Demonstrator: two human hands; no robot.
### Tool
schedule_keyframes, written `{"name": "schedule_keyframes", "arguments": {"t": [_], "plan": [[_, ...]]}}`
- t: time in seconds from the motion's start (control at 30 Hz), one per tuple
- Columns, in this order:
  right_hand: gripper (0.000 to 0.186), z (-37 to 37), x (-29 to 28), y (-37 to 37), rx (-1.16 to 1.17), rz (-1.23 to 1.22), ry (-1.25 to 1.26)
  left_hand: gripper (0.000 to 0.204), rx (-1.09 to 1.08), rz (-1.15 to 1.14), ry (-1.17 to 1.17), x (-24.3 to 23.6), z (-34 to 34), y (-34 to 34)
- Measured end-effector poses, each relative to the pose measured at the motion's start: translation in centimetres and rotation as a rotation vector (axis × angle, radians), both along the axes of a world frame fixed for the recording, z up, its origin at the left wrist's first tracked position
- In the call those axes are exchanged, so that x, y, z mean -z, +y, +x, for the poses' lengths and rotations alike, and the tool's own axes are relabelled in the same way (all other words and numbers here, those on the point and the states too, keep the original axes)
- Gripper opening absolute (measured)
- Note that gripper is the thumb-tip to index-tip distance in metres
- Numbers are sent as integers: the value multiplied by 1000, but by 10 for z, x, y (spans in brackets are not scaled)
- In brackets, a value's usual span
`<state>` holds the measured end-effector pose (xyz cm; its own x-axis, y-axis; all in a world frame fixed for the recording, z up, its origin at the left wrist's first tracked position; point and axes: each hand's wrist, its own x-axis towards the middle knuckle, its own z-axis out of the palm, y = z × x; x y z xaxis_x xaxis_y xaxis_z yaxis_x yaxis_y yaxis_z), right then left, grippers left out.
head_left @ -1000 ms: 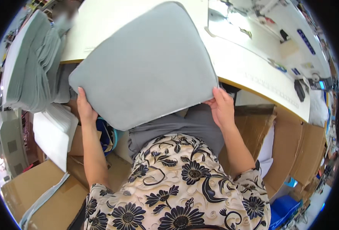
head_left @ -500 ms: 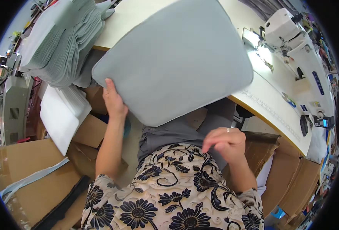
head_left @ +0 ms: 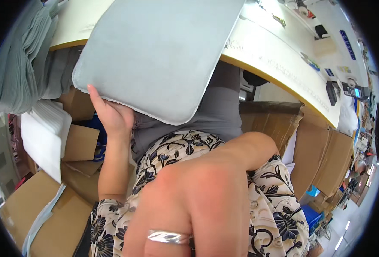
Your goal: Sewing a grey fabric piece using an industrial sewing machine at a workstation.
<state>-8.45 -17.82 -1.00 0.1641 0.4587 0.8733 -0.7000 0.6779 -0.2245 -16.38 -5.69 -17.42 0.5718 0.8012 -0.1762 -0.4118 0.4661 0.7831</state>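
My left hand (head_left: 112, 115) grips the lower-left edge of a grey, rounded-cornered padded panel (head_left: 155, 55). The panel reaches over the front of the white work table (head_left: 279, 64) and above my grey-trousered lap (head_left: 198, 120). My right hand (head_left: 189, 201), with a silver band on one finger, is raised very close to the camera, large at the bottom of the view. Its fingertips are out of frame, so I cannot see what, if anything, they hold. Thick stacked grey fabric pieces (head_left: 22, 73) hang at the left of the panel.
A white sewing machine (head_left: 337, 47) stands on the right of the table, with small tools and a control box (head_left: 354, 90). White padded sheets (head_left: 44, 132) lean below the grey stack. Open cardboard boxes (head_left: 313, 158) sit at my right, more cardboard (head_left: 39, 210) at lower left.
My right hand let go of the panel's right side and moved down, then up close to the camera. The panel has turned and shifted, still in my left hand.
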Motion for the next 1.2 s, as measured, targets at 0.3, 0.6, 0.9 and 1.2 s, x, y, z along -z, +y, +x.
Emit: {"name": "schedule_keyframes", "arguments": {"t": [0.3,0.6,0.9,1.2], "plan": [[11,7,3,2,47,-108,31,63,75,-37,71,9,-13,0],[14,-7,-5,-3,50,-172,42,53,290,-64,148,7,-13,-13],[17,-4,-3,9,-93,-160,24,56,862,-210,-300,37,-16,27],[50,-12,-1,13,-209,-132,-21,29,206,320,252,-11,28,11]]}}
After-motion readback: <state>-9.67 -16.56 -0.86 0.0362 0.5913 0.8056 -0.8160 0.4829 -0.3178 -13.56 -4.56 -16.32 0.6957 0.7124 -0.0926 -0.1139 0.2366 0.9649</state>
